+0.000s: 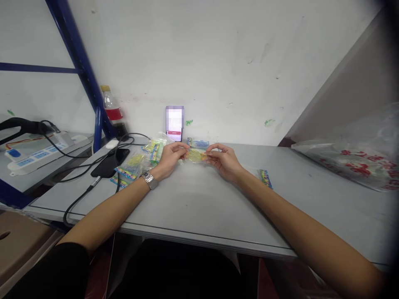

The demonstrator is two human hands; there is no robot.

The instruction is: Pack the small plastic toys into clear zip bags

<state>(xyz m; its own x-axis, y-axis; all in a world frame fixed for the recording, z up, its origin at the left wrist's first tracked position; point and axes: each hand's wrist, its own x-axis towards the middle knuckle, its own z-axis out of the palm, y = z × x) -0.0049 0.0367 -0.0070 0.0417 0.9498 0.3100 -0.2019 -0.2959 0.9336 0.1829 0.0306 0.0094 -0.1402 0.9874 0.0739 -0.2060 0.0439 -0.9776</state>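
Note:
Between my two hands, just above the table, is a small clear plastic packet [196, 156] with something yellow-green inside. My left hand [171, 158], with a metal watch on its wrist, pinches the packet's left end. The right end is pinched by the thumb and fingers of my right hand [223, 161]. Similar packets with colourful header strips [126, 172] lie in a pile left of my left hand. Behind my hands lies a packet with blue contents [198, 143]. Another colourful-strip packet [266, 179] rests to the right, beyond my right forearm.
A lit phone [174, 122] leans on the wall. On the left are a dark phone [109, 163], black cables [79, 203], a cola bottle [114, 112] and a power strip [46, 153]. A plastic bag with red print [358, 160] lies on the right of the grey table [187, 211].

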